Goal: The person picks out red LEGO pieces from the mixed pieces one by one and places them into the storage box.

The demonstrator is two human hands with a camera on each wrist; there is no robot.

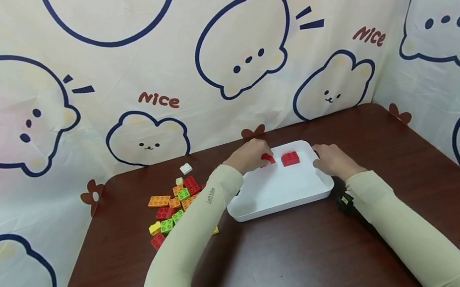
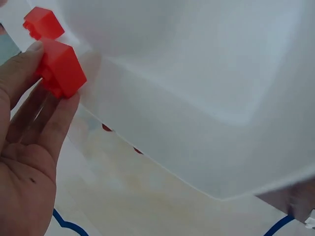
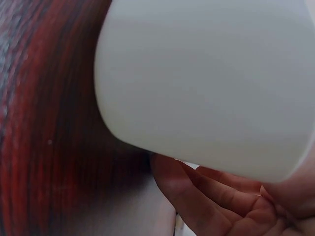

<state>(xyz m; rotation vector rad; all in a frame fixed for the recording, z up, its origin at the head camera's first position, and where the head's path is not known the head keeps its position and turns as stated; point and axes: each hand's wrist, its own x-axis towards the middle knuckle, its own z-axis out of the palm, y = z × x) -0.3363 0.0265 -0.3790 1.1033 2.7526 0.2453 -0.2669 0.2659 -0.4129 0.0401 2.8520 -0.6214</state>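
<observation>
Between thumb and fingers, my left hand point(image 1: 252, 155) pinches a red toy brick point(image 2: 63, 69) inside the white tray point(image 1: 280, 190), near its far side. A second red toy brick point(image 1: 290, 158) lies on the tray floor to the right of it. At the tray's right end, my right hand point(image 1: 335, 161) holds the rim. In the right wrist view the fingers point(image 3: 184, 191) curl against the outside of the tray wall point(image 3: 202, 88); the thumb is mostly hidden there.
A loose pile of toy bricks in red, orange, green and yellow point(image 1: 166, 226) lies left of the tray, partly behind the left forearm. One white brick point(image 1: 186, 168) sits at its far edge. The brown table point(image 1: 303, 262) meets a patterned cloth point(image 1: 208, 122) at the back.
</observation>
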